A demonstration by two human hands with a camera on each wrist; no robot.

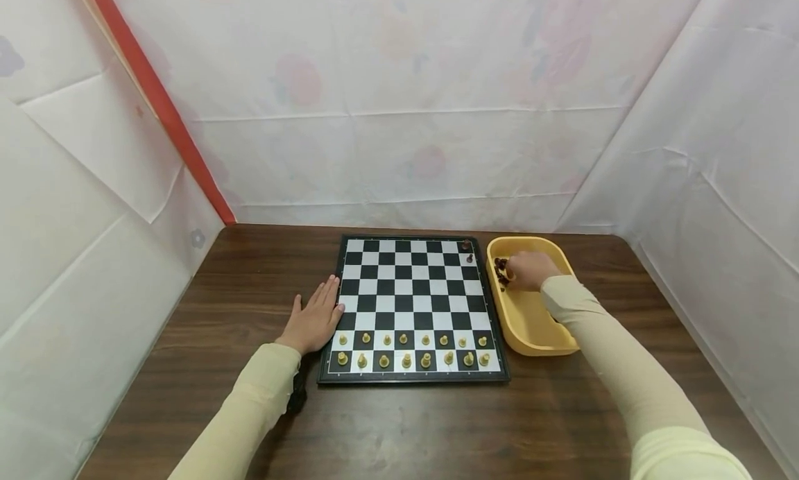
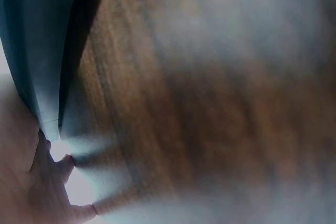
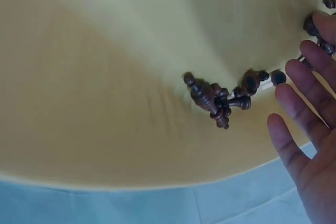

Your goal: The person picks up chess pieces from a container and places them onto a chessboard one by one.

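Two hands, left wrist view blurred

Head view high, facing down at table (image 1: 399, 424), right wrist view close inside yellow tray (image 3: 105, 103), shared with head view

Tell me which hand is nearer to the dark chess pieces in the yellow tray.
Right. The right hand is inside the yellow tray, right at the dark pieces. The left hand lies flat beside the chessboard's left edge.
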